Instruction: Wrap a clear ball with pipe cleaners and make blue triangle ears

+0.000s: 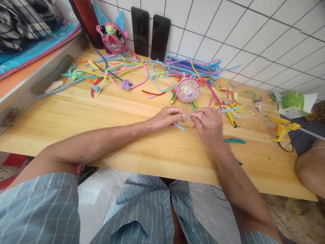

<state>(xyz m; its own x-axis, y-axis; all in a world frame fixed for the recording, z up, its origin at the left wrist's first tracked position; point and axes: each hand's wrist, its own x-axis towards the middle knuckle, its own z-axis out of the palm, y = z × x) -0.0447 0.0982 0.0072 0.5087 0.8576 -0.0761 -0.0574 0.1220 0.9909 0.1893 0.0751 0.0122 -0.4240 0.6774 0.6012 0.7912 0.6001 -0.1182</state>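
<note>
Between my two hands runs a light blue pipe cleaner [179, 126], with one end sticking out below my left fingers. My left hand [169, 118] pinches it, and my right hand [208, 124] grips it a short way to the right, the fingertips nearly meeting. Part of its length is hidden inside the fingers. Just beyond my hands sits a clear round dome [188, 90] with a pink rim and small bits inside. Green-handled pliers [235, 140] lie right of my right wrist, partly hidden by my forearm.
Loose pipe cleaners [122, 69] and a bundle [193, 67] lie along the tiled wall. A decorated face with blue ears [113, 37] and two phones [140, 32] lean there. A yellow glue gun [281, 128] and another person's arm [311, 166] are at the right; a bin [45, 71] stands left.
</note>
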